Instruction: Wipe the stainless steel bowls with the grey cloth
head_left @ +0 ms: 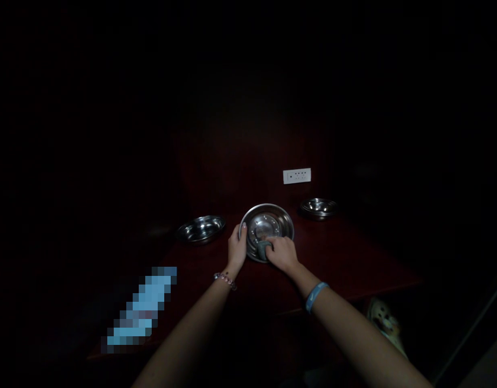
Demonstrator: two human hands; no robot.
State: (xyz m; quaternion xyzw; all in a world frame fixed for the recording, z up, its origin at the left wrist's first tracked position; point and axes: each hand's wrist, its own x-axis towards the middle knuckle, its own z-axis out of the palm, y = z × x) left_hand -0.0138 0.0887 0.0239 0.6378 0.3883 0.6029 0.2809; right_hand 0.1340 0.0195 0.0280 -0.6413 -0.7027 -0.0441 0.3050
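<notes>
A shiny metal bowl (266,226) is tilted towards me above the dark red table. My left hand (237,249) grips its left rim, thumb on the inside and fingers behind. Pressed against the lower inner wall is a grey-green cloth or pad (264,249), pinched in the fingers of my right hand (283,252). Light spots ring the bowl's base. To the left, a second metal bowl (201,229) sits on the table, and further right stand what look like stacked metal bowls (318,208).
The dark red table (345,258) ends at a front edge below my arms. A white socket panel (297,176) is on the back wall. At the left lies a pixelated blue shape (145,304). A spotted pale object (383,318) shows below the table's right side. Surroundings are very dark.
</notes>
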